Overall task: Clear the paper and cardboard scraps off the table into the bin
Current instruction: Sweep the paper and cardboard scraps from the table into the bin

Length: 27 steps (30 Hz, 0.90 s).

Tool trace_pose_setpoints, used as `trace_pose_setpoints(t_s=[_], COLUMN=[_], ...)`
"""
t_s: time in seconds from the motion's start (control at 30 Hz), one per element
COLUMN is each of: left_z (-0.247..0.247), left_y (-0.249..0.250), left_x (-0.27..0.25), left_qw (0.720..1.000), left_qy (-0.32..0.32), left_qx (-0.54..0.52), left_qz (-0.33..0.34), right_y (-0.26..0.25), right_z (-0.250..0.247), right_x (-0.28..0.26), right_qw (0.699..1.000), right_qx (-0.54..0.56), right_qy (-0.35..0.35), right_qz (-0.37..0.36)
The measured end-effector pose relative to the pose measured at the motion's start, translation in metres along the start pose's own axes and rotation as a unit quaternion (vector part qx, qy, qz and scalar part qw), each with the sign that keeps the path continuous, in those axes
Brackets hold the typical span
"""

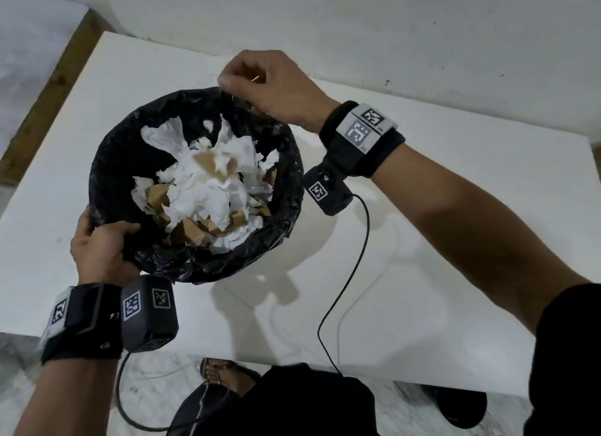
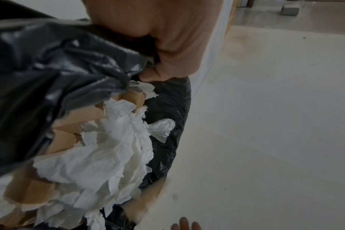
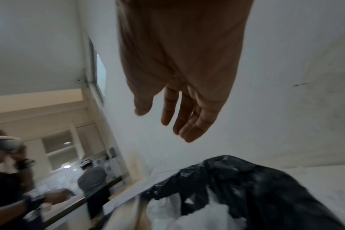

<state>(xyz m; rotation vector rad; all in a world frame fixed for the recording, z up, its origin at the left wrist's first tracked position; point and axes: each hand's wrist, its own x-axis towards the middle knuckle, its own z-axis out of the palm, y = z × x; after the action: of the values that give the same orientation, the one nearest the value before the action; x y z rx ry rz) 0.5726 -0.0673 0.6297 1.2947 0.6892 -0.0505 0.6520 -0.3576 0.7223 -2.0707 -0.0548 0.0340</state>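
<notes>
The left hand (image 1: 97,250) grips the rim of the bin (image 1: 107,162) at 7 o'clock, over the counter (image 1: 455,240). The right hand (image 1: 270,87) hangs above the rim at 1 o'clock, fingers (image 3: 187,121) relaxed and straight, holding nothing. Paper scraps (image 1: 201,188) and cardboard scraps (image 1: 188,234) lie inside the bin.

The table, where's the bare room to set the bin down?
The white table is bare right of the bin, under the right hand, and at its near edge beyond the dangling cable. It is crowded only at the bin, where the left hand holds the rim.
</notes>
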Motion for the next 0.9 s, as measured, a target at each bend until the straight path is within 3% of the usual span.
trace_pose_setpoints(t_s=[0.1, 0.13, 0.2, 0.27, 0.33, 0.47, 0.6, 0.7, 0.77, 0.83, 0.9], left_z=[-0.001, -0.003, -0.006, -0.007, -0.006, 0.003, 0.012, 0.016, 0.016, 0.017, 0.017], left_y=[-0.001, -0.001, -0.002, -0.001, -0.001, -0.001, -0.003, -0.005, -0.006, -0.008, -0.009], left_x=[0.002, 0.004, 0.007, 0.011, 0.014, 0.017, 0.02, 0.021, 0.023, 0.026, 0.028], left_qw=[1.0, 1.0, 1.0, 1.0, 1.0, 0.999, 0.999, 0.999, 0.999, 0.999, 0.999], left_qy=[0.002, 0.004, 0.01, 0.017, 0.028, 0.036, 0.033, 0.032, 0.035, 0.036, 0.038], left_qx=[0.005, 0.003, -0.001, -0.005, -0.002, -0.007, -0.002, 0.005, 0.009, 0.009, 0.012], left_qz=[-0.005, -0.006, -0.01, -0.012, -0.013, -0.018, -0.018, -0.015, -0.017, -0.018, -0.022], right_y=[0.05, 0.074, 0.122, 0.165, 0.19, 0.203, 0.212, 0.215, 0.22, 0.228, 0.237], right_z=[-0.006, -0.008, -0.004, 0.007, 0.02, 0.017, -0.016, -0.045, -0.057, -0.058, -0.052], right_x=[0.0, -0.003, -0.021, -0.046, -0.065, -0.053, 0.0, 0.044, 0.066, 0.079, 0.084], right_qw=[0.99, 0.984, 0.951, 0.892, 0.87, 0.884, 0.924, 0.931, 0.929, 0.909, 0.889], right_qx=[-0.041, -0.098, -0.25, -0.349, -0.388, -0.403, -0.334, -0.294, -0.269, -0.301, -0.363], right_qy=[0.117, 0.109, -0.012, -0.144, -0.178, -0.15, -0.012, 0.06, 0.047, -0.023, -0.09], right_qz=[0.068, 0.1, 0.18, 0.249, 0.248, 0.184, 0.184, 0.209, 0.251, 0.287, 0.265])
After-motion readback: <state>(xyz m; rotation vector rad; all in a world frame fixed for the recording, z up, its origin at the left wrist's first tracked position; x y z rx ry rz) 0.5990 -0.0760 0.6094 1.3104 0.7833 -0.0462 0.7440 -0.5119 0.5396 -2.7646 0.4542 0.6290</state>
